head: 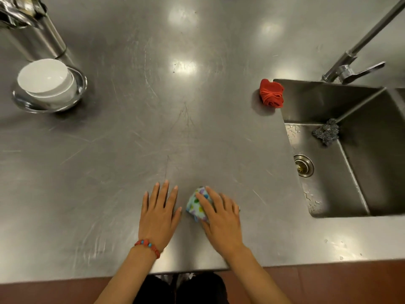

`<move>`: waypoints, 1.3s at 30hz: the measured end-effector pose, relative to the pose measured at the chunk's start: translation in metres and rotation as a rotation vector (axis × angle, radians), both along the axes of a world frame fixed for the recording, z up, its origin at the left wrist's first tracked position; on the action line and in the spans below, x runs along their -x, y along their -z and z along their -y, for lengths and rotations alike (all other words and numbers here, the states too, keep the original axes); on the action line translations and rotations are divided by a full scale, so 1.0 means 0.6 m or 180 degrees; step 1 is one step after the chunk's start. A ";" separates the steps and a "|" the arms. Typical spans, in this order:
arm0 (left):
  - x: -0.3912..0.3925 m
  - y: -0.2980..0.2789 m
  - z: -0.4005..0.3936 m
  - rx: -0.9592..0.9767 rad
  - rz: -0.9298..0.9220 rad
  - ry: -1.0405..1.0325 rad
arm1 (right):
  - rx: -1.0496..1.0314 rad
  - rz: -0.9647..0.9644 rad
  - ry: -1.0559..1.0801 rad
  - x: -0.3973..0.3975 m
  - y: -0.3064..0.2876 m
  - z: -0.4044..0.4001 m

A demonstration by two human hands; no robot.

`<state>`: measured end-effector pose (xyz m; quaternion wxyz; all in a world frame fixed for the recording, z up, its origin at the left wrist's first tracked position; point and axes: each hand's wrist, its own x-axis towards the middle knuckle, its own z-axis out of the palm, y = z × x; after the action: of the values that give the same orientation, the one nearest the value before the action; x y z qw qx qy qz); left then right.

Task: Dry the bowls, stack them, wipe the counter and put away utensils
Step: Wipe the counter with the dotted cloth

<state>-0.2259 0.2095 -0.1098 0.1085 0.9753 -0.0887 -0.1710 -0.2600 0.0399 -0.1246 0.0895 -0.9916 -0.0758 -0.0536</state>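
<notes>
My right hand presses a small patterned cloth flat against the steel counter near its front edge, fingers straight over it. My left hand lies flat on the counter just left of the cloth, fingers spread, holding nothing. At the far left, white bowls sit stacked inside a shiny metal bowl. A tall steel utensil holder stands behind them in the back left corner, its contents blurred.
A folded red cloth lies at the sink's back left corner. The sink fills the right side, with a steel scourer inside and a drain. A tap stands behind it. Water drops dot the front right.
</notes>
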 end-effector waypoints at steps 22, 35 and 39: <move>0.077 0.002 -0.017 0.1164 0.0215 0.0050 | -0.0627 0.0146 0.0584 0.088 -0.038 -0.033; 0.068 -0.021 0.111 0.1908 0.0069 -0.1366 | -0.2646 -0.1190 0.0856 -0.016 -0.070 0.111; 0.059 -0.021 0.129 0.1710 0.0110 -0.1610 | -0.3165 -0.1780 0.1360 -0.051 -0.068 0.160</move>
<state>-0.2613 0.1319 -0.0973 0.3980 0.9058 0.1116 -0.0929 -0.2293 -0.0562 -0.0841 0.5456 -0.8008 0.1853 0.1631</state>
